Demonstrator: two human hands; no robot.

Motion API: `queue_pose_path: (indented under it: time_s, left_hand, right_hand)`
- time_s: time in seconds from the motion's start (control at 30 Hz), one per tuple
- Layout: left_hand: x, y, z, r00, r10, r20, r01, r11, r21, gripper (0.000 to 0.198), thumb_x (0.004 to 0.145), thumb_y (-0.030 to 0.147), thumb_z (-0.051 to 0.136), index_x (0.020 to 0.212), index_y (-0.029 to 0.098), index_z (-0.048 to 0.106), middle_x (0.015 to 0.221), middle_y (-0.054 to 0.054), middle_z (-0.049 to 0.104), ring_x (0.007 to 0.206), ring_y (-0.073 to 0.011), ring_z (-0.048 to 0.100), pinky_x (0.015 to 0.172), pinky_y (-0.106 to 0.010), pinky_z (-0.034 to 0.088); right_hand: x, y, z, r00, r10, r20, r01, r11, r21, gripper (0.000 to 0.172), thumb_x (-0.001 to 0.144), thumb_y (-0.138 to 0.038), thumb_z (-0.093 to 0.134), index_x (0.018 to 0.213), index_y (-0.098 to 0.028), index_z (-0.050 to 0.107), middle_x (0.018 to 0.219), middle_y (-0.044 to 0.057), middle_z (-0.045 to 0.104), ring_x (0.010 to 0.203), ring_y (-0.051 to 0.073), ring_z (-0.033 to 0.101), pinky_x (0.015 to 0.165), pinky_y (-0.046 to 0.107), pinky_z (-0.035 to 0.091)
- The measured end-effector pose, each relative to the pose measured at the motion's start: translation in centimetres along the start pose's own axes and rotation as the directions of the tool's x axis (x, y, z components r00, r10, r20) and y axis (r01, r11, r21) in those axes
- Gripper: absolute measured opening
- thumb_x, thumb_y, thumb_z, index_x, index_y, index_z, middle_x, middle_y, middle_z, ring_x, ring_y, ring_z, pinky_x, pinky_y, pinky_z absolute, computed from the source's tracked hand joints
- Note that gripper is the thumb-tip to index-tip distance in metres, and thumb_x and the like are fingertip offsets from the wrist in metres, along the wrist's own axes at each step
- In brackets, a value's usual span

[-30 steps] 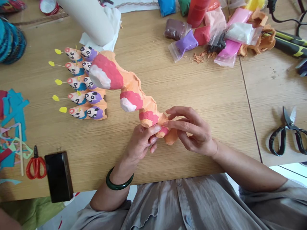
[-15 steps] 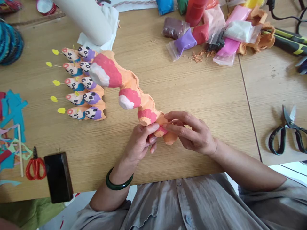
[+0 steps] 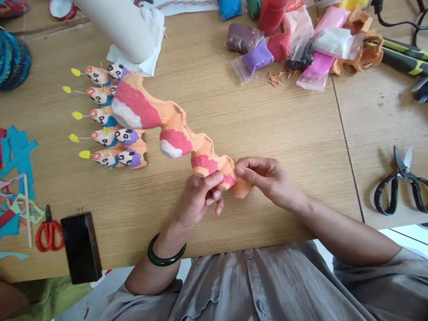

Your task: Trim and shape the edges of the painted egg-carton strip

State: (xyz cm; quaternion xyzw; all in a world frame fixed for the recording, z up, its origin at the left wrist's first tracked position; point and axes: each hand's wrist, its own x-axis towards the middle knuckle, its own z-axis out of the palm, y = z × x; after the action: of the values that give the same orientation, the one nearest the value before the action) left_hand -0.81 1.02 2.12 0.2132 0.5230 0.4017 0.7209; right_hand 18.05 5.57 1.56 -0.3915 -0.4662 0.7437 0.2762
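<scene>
A long, wavy orange clay form [image 3: 177, 138] with pink and white patches runs diagonally across the wooden table [image 3: 267, 133]. My left hand [image 3: 197, 196], with a dark green bangle [image 3: 166, 249] on its wrist, grips the form's lower end from below. My right hand [image 3: 264, 178] pinches the same end between thumb and fingers, beside a flared orange lobe [image 3: 242, 189]. The form's wide upper end overlaps a double row of small painted clay figures [image 3: 103, 117] with yellow-tipped sticks, hiding some of them.
A cardboard tube [image 3: 117, 26] lies on white tissue at the back. Packets of coloured clay [image 3: 277, 49] fill the far edge. Black-handled scissors [image 3: 399, 191] are at right; red scissors [image 3: 49, 232], a black box [image 3: 82, 247] and teal paper scraps [image 3: 16, 165] are at left.
The form's upper end has swung left over more of the painted figures. My right hand has drawn its fingers together on the lower end and shifted slightly.
</scene>
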Motion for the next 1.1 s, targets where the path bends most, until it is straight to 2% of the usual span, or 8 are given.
queue_pose_path:
  time_s: [0.27, 0.37, 0.47, 0.6, 0.73, 0.93, 1.0, 1.1]
  left_hand:
    - [0.0, -0.1, -0.2, 0.998, 0.009, 0.061, -0.01, 1.0, 0.002, 0.03, 0.079, 0.04, 0.076, 0.068, 0.016, 0.062, 0.057, 0.005, 0.049, 0.045, -0.0049, 0.032, 0.037, -0.019, 0.048]
    - [0.1, -0.2, -0.2, 0.999, 0.035, -0.002, -0.034, 0.995, 0.095, 0.025, 0.078, 0.036, 0.076, 0.069, 0.017, 0.061, 0.055, 0.007, 0.044, 0.044, -0.005, 0.031, 0.035, -0.017, 0.044]
    - [0.1, -0.7, -0.2, 0.992, 0.102, -0.074, -0.087, 0.98, 0.177, 0.019, 0.08, 0.031, 0.074, 0.073, 0.018, 0.063, 0.055, 0.007, 0.045, 0.044, -0.0062, 0.037, 0.034, -0.017, 0.041]
    - [-0.2, -1.3, -0.2, 0.984, 0.133, -0.121, -0.106, 0.972, 0.208, 0.023, 0.083, 0.031, 0.073, 0.068, 0.019, 0.06, 0.055, 0.006, 0.048, 0.043, -0.0068, 0.042, 0.034, -0.017, 0.04]
    - [-0.1, -1.4, -0.2, 0.982, 0.136, -0.131, -0.111, 0.977, 0.183, 0.026, 0.083, 0.033, 0.074, 0.067, 0.019, 0.059, 0.053, 0.006, 0.047, 0.041, -0.006, 0.04, 0.033, -0.017, 0.038]
    - [0.2, -1.1, -0.4, 0.996, 0.082, -0.033, -0.078, 0.991, 0.109, 0.034, 0.087, 0.042, 0.07, 0.065, 0.017, 0.061, 0.056, 0.003, 0.051, 0.043, -0.0056, 0.036, 0.035, -0.018, 0.042]
    - [0.2, -0.9, -0.4, 0.998, 0.06, -0.013, -0.058, 0.995, 0.083, 0.035, 0.086, 0.042, 0.069, 0.064, 0.017, 0.06, 0.057, 0.003, 0.052, 0.043, -0.0056, 0.035, 0.035, -0.018, 0.041]
    - [0.2, -0.9, -0.2, 0.997, 0.06, -0.049, -0.055, 0.993, 0.102, 0.031, 0.084, 0.04, 0.071, 0.065, 0.018, 0.061, 0.055, 0.004, 0.051, 0.043, -0.0055, 0.035, 0.036, -0.018, 0.04]
  right_hand:
    - [0.0, 0.3, -0.1, 0.99, -0.121, -0.078, 0.114, 0.989, -0.091, 0.042, 0.089, -0.059, 0.079, 0.082, -0.017, 0.077, 0.083, 0.004, 0.072, 0.074, 0.015, 0.065, 0.065, 0.026, 0.051]
    - [0.0, 0.5, 0.0, 0.983, -0.172, -0.065, 0.163, 0.978, -0.129, 0.041, 0.092, -0.057, 0.076, 0.082, -0.017, 0.078, 0.083, 0.005, 0.072, 0.077, 0.015, 0.065, 0.071, 0.029, 0.052]
    - [-0.1, 0.6, 0.2, 0.972, -0.23, -0.042, 0.219, 0.959, -0.182, 0.039, 0.096, -0.054, 0.074, 0.083, -0.017, 0.079, 0.083, 0.006, 0.074, 0.081, 0.017, 0.066, 0.078, 0.031, 0.053]
    - [-0.2, 0.6, 0.3, 0.962, -0.273, -0.02, 0.261, 0.938, -0.228, 0.04, 0.099, -0.053, 0.07, 0.082, -0.018, 0.078, 0.081, 0.006, 0.073, 0.082, 0.018, 0.065, 0.079, 0.033, 0.053]
    - [0.0, 0.6, 0.3, 0.981, -0.191, -0.04, 0.181, 0.968, -0.173, 0.041, 0.093, -0.057, 0.076, 0.083, -0.017, 0.076, 0.082, 0.005, 0.07, 0.075, 0.015, 0.061, 0.068, 0.03, 0.05]
    - [0.3, 0.5, 0.2, 0.999, -0.026, -0.04, 0.028, 0.998, 0.05, 0.041, 0.085, -0.055, 0.084, 0.084, -0.016, 0.072, 0.076, 0.001, 0.068, 0.066, 0.011, 0.058, 0.063, 0.025, 0.047]
    - [0.3, 0.5, 0.2, 0.999, -0.016, -0.049, 0.018, 0.998, 0.057, 0.041, 0.084, -0.055, 0.085, 0.084, -0.016, 0.071, 0.074, 0.0, 0.068, 0.066, 0.011, 0.057, 0.062, 0.025, 0.046]
    - [0.2, 0.4, 0.1, 0.999, -0.029, -0.042, 0.03, 0.999, 0.033, 0.041, 0.084, -0.055, 0.085, 0.084, -0.016, 0.072, 0.076, 0.001, 0.068, 0.067, 0.012, 0.058, 0.064, 0.025, 0.048]
